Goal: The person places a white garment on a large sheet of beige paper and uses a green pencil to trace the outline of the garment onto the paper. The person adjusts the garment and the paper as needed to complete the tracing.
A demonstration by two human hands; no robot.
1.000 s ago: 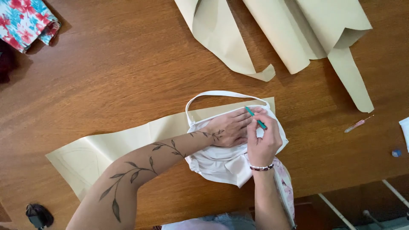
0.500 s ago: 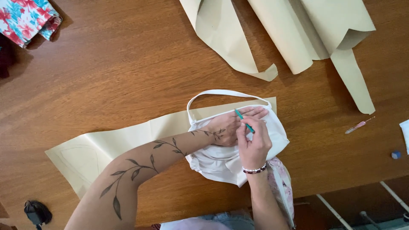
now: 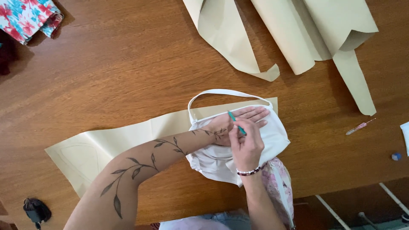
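Two hands at work over one white garment (image 3: 221, 159), which lies on a long sheet of tan paper (image 3: 128, 136) near the table's (image 3: 110, 68) front edge. Your left hand (image 3: 238, 121) lies flat on the garment, palm down, fingers straight and together, pointing right toward the paper's end; it grips nothing and only presses the cloth. Your right hand (image 3: 246, 147) sits just behind it, fingers curled shut around a teal pen (image 3: 235, 122), held in a writing grip. The pen slants up and left, its far end over the back of your left hand; whether the end meets cloth or paper, you cannot tell from this view. The garment's strap (image 3: 226, 92) arcs beyond both hands, its top lying on bare wood above the paper. A pink floral cloth (image 3: 279, 181) hangs off the table edge under your right wrist. More tan paper pieces (image 3: 298, 34) lie at the far side, well apart from the hands. A pink pen (image 3: 360, 126) and a small blue object (image 3: 396, 156) lie to the right. Floral fabric (image 3: 30, 17) sits at the far left corner
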